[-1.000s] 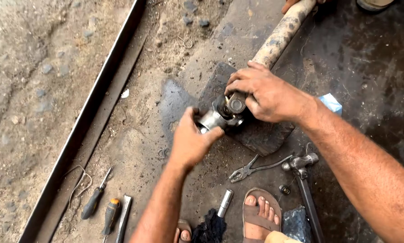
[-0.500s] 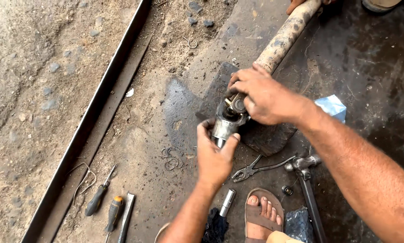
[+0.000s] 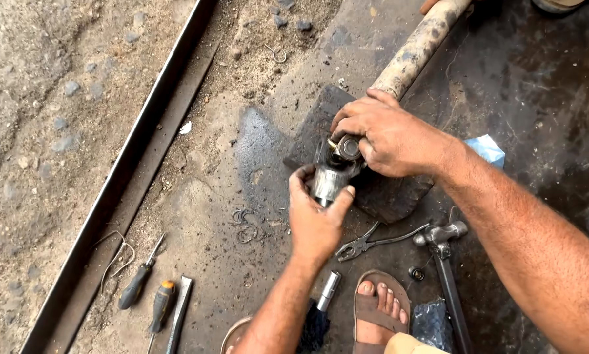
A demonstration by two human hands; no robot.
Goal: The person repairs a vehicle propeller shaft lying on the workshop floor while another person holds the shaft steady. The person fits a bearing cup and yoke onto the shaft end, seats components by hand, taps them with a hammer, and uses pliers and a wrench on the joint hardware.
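A long rusty drive shaft (image 3: 418, 47) runs from the top right down to a universal joint (image 3: 339, 156) resting on a dark flat block (image 3: 391, 193). My right hand (image 3: 391, 137) grips the shaft's joint end from above. My left hand (image 3: 317, 219) wraps around the shiny metal yoke (image 3: 327, 183) below the joint, thumb and fingers on either side of it.
A steel angle bar (image 3: 124, 177) runs diagonally at the left. Two screwdrivers (image 3: 147, 288) and a flat chisel lie at the bottom left. Pliers (image 3: 366, 244), a hammer (image 3: 442, 252), a small socket (image 3: 328, 290) and wire clips (image 3: 245, 225) lie near my sandalled foot (image 3: 380, 308).
My left hand has shifted from the left side of the yoke to beneath it and now grips it from below. The right hand keeps its hold on the joint.
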